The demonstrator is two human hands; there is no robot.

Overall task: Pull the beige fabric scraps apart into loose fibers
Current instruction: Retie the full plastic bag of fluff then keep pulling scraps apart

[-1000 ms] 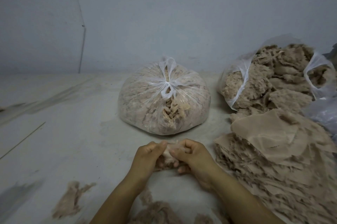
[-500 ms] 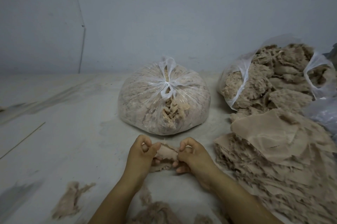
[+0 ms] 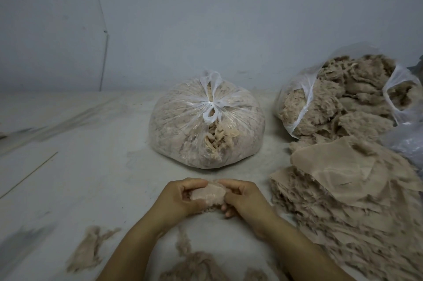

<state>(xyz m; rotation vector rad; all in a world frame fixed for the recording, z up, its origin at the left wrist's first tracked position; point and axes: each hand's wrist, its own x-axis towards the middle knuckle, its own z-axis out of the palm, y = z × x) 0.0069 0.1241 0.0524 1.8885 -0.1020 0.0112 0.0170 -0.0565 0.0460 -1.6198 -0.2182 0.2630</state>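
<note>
Gripping: a small ribbed beige fabric scrap (image 3: pixel 207 194) is pinched between both hands.
Left hand (image 3: pixel 180 198): curled on scrap's left edge.
Right hand (image 3: pixel 246 198): curled on right edge.

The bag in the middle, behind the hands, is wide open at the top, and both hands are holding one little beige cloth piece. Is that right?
Not quite. The head view shows the middle bag tied shut with a knot at the top, not open. The rest holds: the left hand and the right hand both grip one beige scrap.
</note>
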